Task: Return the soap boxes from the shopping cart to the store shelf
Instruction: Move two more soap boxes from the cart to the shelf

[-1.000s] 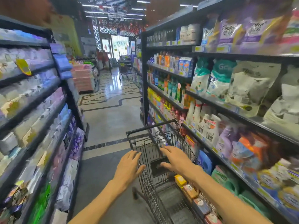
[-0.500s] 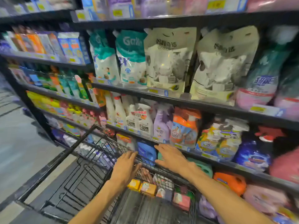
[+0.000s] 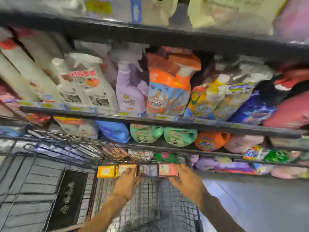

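Two bare forearms, no sleeves, watch or rings visible; left hand [image 3: 127,182] and right hand [image 3: 185,180] ungloved, blurred.

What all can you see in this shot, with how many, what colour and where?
soap boxes: four in a row, yellow, orange, grey, pink; far end of the cart.
shopping cart: one, dark wire; foreground.
store shelf: dark tiers; behind the cart.
spray bottles: several, white, one purple; middle tier, left.
refill pouch: one, orange; middle tier, centre.
detergent jugs: blue, two green, one orange; lower tier.
left hand: reaching at the orange box.
right hand: by the pink box.
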The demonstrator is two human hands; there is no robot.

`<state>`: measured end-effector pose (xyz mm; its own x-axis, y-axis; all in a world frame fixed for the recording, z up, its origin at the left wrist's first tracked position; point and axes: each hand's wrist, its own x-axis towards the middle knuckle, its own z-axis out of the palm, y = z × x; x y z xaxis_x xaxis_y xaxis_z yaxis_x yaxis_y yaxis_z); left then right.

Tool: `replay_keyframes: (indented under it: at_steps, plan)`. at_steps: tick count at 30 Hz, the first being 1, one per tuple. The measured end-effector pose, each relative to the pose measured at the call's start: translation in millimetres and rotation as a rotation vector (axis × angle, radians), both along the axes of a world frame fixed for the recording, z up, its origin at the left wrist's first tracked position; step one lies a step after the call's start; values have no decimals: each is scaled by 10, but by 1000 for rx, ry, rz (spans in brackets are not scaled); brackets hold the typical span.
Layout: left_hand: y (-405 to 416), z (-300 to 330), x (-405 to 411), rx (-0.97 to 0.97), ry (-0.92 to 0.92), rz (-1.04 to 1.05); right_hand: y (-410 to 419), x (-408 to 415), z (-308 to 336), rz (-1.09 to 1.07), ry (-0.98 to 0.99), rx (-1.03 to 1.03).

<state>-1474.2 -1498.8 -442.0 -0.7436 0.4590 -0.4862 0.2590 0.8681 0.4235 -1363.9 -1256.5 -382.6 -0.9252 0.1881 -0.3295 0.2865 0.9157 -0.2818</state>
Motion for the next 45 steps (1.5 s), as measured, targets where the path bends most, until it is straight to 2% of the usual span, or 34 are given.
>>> replay_keyframes:
  at_steps: [2,5,6,9,14,17,21,25,29,32,36,38,41,42,43,45]
  plan:
    - [125,-394,-3,-2,-53,-18,18,126,-369,-66,132,-43]
    - [294,-919,-21,-11,-92,1,-80,172,-700,-148,77,-218]
    - [339,-1065,-53,-2,-79,1,-92,242,-837,-26,30,-211]
    - [414,-1524,-199,-18,-20,22,-82,257,-1240,-235,7,-251]
    - [542,-1853,-398,-48,3,38,-116,280,-1362,-97,65,-219]
    - [544,-1906,-452,-74,15,-5,-111,262,-1404,-97,115,-224]
    - [504,-1869,-372,-16,39,5,-143,152,-1338,-183,41,-222]
    - [369,-1779,-272,144,-58,83,-99,36,-1481,-152,70,69]
    - [130,-1617,-147,301,-201,153,0,-284,-1676,-193,-96,31]
    - [-110,-1520,-78,383,-281,213,73,-474,-1868,-137,-107,189]
    - [-307,-1453,4,432,-272,278,14,-528,-2117,-185,-87,258]
    - [-382,-1483,38,432,-289,313,-15,-518,-2248,-207,-98,266]
    - [-447,-1541,94,431,-281,299,94,-441,-2450,-227,-142,157]
    - [-446,-1538,110,429,-279,305,135,-395,-2461,-172,-112,156]
    - [-438,-1536,124,429,-279,317,154,-372,-2486,-167,-62,63]
    - [-399,-1487,163,420,-303,353,183,-412,-2403,-168,-4,57]
